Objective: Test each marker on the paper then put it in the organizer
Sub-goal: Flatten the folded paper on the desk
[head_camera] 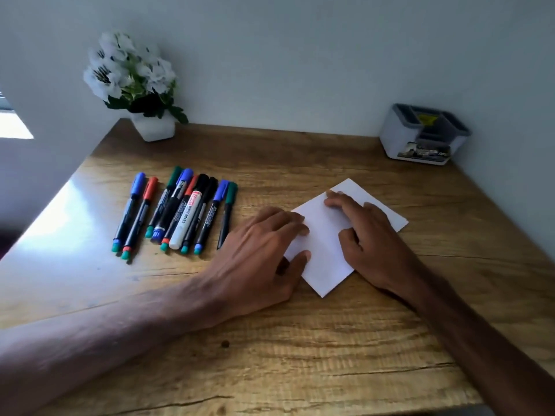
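From over the person's shoulder, both hands lie flat on the paper (326,235), a white sheet turned cornerwise near the middle of the desk (270,340). The left hand (258,256) is spread loose, fingers and thumb pressing the sheet's left edge, gripping nothing. The right hand (369,232) rests palm down across the right half, also holding nothing. The markers (177,211) lie capped in a tight row to the left of the paper, apart from it, the nearest just beside the left hand. I count ten or so: about three blue caps, two green, two or three red, two black, one of them a fat white whiteboard marker (187,219); they overlap, so the count is unsure. One organizer (425,135), grey with several compartments, stands at the far right corner against the wall, well apart from the markers. One plant (135,82) with white flowers in a white pot sits at the far left corner. No marker looks tested yet. I'd guess the risks are these: the sheet sliding once a hand lifts off to write, a marker rolling when one is pulled from the packed row, and a reach across the desk smearing wet ink.
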The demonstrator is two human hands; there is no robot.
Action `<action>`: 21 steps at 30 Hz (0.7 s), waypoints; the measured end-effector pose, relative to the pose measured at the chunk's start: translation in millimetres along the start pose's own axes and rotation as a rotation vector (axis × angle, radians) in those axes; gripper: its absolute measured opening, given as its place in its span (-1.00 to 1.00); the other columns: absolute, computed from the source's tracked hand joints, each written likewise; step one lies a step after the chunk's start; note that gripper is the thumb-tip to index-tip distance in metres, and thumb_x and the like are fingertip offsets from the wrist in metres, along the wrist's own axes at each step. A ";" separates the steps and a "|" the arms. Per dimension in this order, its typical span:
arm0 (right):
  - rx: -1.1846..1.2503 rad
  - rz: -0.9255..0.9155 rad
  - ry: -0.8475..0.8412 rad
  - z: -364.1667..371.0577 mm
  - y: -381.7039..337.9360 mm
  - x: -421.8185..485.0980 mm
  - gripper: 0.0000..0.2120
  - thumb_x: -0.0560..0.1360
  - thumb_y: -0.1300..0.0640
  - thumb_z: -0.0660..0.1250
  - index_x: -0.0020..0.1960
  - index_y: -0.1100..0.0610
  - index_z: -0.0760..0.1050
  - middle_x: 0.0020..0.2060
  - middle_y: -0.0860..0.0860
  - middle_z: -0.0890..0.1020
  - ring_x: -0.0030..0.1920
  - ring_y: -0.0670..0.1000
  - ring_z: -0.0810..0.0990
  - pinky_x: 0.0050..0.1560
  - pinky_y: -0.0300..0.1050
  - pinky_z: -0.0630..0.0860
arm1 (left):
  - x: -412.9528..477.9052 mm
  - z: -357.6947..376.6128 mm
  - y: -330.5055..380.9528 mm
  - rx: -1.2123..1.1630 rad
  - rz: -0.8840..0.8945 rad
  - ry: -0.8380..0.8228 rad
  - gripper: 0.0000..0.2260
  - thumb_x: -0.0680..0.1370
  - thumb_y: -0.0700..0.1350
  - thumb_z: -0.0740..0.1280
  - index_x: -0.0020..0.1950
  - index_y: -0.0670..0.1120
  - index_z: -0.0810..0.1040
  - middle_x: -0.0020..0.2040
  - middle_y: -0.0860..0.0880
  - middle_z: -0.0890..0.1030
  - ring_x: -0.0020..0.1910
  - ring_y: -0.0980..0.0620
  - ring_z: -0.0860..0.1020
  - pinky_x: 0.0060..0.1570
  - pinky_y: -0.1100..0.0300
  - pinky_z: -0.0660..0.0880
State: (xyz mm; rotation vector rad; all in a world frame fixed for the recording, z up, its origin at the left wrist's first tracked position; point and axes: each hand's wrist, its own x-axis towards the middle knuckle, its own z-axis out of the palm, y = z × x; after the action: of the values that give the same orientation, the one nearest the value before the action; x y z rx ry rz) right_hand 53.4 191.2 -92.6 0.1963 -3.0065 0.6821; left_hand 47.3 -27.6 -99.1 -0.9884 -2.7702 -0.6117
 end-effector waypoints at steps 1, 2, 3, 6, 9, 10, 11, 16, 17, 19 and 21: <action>0.007 -0.005 -0.004 0.7 1.7 -0.4 -0.50 0.63 0.25 0.16 0.53 -0.04 0.27 0.56 -0.11 0.29 0.52 -0.03 0.24 0.58 0.09 0.16 | -0.3 -0.3 -0.1 -0.008 0.000 0.001 -0.57 0.63 0.17 0.25 0.46 0.06 0.48 0.49 0.14 0.45 0.48 0.17 0.30 0.35 0.28 0.29; 0.014 -0.007 -0.010 1.2 3.4 -0.2 -0.50 0.62 0.25 0.17 0.53 -0.04 0.27 0.56 -0.11 0.29 0.52 -0.02 0.23 0.58 0.11 0.17 | 0.0 -0.5 -0.7 -0.013 -0.001 0.001 -0.57 0.63 0.18 0.24 0.46 0.06 0.48 0.48 0.14 0.45 0.48 0.17 0.31 0.35 0.27 0.30; 0.022 -0.010 -0.012 1.6 5.1 0.6 -0.49 0.62 0.25 0.18 0.52 -0.05 0.27 0.56 -0.12 0.29 0.53 -0.01 0.24 0.57 0.13 0.19 | 0.4 -0.5 -1.4 -0.015 0.000 -0.001 -0.57 0.63 0.18 0.23 0.46 0.06 0.47 0.48 0.14 0.45 0.48 0.17 0.30 0.36 0.25 0.31; 0.059 -0.018 0.034 -0.5 6.5 1.4 -0.47 0.57 0.26 0.26 0.48 -0.09 0.33 0.53 -0.14 0.34 0.52 -0.02 0.30 0.52 0.02 0.27 | -2.3 0.3 -0.8 -0.002 0.008 -0.020 -0.52 0.64 0.21 0.19 0.50 0.05 0.43 0.51 0.12 0.41 0.51 0.15 0.27 0.41 0.21 0.31; 0.098 -0.060 0.217 -8.5 2.8 1.3 -0.55 0.54 0.29 0.36 0.37 -0.01 0.50 0.42 -0.13 0.51 0.40 -0.20 0.40 0.35 -0.37 0.25 | -6.3 0.8 0.3 0.014 0.032 -0.012 -0.52 0.64 0.20 0.18 0.50 0.02 0.44 0.52 0.09 0.42 0.53 0.09 0.28 0.45 0.13 0.33; 0.111 -0.086 0.274 -10.7 -0.4 1.9 -0.61 0.54 0.28 0.37 0.32 0.01 0.55 0.36 -0.14 0.56 0.34 -0.27 0.43 0.29 -0.47 0.26 | -8.0 -0.3 0.3 0.017 0.043 0.001 -0.53 0.64 0.19 0.19 0.48 0.01 0.46 0.51 0.08 0.44 0.52 0.07 0.30 0.45 0.12 0.34; 0.129 -0.113 0.320 -13.2 -4.3 2.4 -0.67 0.54 0.27 0.38 0.26 0.02 0.60 0.30 -0.16 0.61 0.28 -0.33 0.47 0.24 -0.54 0.28 | -10.0 -1.1 1.6 0.013 0.061 0.017 -0.56 0.64 0.17 0.21 0.46 0.01 0.49 0.49 0.07 0.46 0.51 0.05 0.33 0.45 0.10 0.35; 0.189 -0.394 0.308 -22.9 -47.5 25.0 -0.85 0.55 0.23 0.43 0.05 0.04 0.70 -0.04 -0.18 0.72 -0.02 -0.23 0.67 -0.01 -0.39 0.55 | -24.0 -5.6 10.9 -0.006 0.178 0.104 -0.75 0.62 0.07 0.30 0.23 0.02 0.64 0.34 0.06 0.60 0.35 0.04 0.49 0.27 0.04 0.46; 0.186 -0.480 0.256 -23.0 -56.8 32.8 -0.87 0.54 0.23 0.45 0.04 0.06 0.70 -0.08 -0.14 0.73 -0.08 -0.19 0.67 -0.08 -0.38 0.56 | -25.7 -5.6 11.9 -0.011 0.187 0.110 -0.76 0.62 0.05 0.31 0.21 0.01 0.65 0.31 0.05 0.61 0.31 0.03 0.52 0.24 0.03 0.48; 0.149 -0.616 0.114 -19.2 -71.7 50.6 -0.86 0.54 0.23 0.47 0.07 0.09 0.70 -0.10 -0.08 0.70 -0.14 -0.14 0.66 -0.16 -0.36 0.55 | -27.0 -6.2 11.9 -0.025 0.171 0.110 -0.77 0.61 0.03 0.33 0.19 0.00 0.66 0.26 0.05 0.64 0.27 0.01 0.55 0.20 0.02 0.51; 0.096 -0.688 -0.024 -11.7 -80.1 68.5 -0.82 0.53 0.22 0.47 0.12 0.08 0.69 -0.11 -0.06 0.67 -0.15 -0.14 0.62 -0.17 -0.38 0.49 | -26.3 -7.3 10.9 -0.021 0.142 0.100 -0.77 0.60 0.04 0.33 0.18 0.00 0.67 0.22 0.06 0.65 0.24 0.01 0.56 0.17 0.04 0.53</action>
State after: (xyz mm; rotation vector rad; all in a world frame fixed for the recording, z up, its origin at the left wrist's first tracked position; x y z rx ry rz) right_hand -3.4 116.9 -42.5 1.1685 -2.6346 0.7271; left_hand 74.6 -38.1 -95.7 -1.1149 -2.5862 -0.6512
